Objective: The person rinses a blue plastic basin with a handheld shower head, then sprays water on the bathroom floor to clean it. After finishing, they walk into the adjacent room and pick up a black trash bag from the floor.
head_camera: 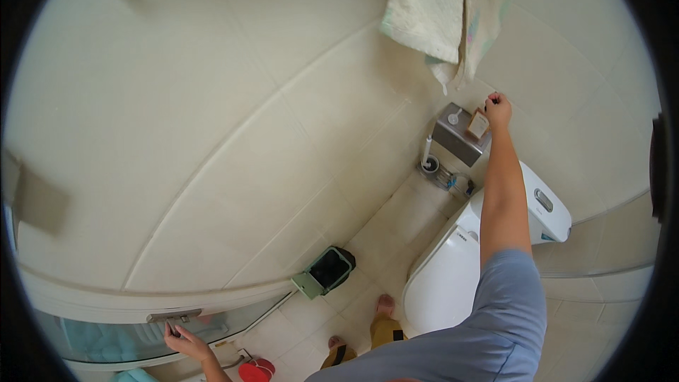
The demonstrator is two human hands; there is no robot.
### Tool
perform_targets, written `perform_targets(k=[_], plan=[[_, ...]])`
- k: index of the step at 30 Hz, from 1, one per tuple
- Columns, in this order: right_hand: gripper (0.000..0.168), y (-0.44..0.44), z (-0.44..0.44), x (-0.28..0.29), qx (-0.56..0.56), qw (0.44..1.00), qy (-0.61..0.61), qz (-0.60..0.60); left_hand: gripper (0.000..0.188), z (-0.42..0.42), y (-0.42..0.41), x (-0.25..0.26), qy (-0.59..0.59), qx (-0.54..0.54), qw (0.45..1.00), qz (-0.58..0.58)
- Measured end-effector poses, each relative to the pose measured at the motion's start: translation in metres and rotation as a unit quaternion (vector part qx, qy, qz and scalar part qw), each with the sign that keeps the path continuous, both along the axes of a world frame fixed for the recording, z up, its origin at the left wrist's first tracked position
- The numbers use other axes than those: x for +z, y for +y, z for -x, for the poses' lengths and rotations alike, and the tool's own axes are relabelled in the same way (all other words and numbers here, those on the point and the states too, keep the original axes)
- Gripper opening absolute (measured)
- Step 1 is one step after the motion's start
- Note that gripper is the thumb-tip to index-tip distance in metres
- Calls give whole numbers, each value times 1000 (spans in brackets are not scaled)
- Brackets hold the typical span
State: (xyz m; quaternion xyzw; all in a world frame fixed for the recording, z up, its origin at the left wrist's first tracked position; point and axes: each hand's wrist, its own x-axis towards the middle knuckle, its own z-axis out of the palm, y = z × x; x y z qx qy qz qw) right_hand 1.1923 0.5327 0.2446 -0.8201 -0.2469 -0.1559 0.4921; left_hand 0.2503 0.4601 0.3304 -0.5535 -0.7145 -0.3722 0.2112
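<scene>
My right hand reaches out at the upper right, its fingers closed around a small black object that they mostly hide. Just left of it is a metal wall-mounted box, with a brown-and-white carton and a small white item on top. At the lower left, my left hand has its fingers pinched on a small dark object, too small to name. That hand is close below a metal fitting on the frame of a curved glass panel.
Towels hang above the metal box. Below it stands a toilet brush holder. A white toilet is under my right arm. On the tiled floor are a green bin with its lid raised and a red container.
</scene>
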Motion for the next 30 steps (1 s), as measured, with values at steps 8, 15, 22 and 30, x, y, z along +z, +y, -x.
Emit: perform_targets(k=[8,15,22,30], plan=[[11,-53,154,101,119,984,-126,-28,34,5,-1,-1,57,-43,997,-31],[17,-99,319,199,330,928,48,-166,37,11,-17,30,28,-167,985,4],[21,-130,505,244,521,782,276,-203,37,64,-13,66,72,-230,954,176],[21,-158,671,240,590,707,274,-278,55,73,2,48,50,-223,948,221]])
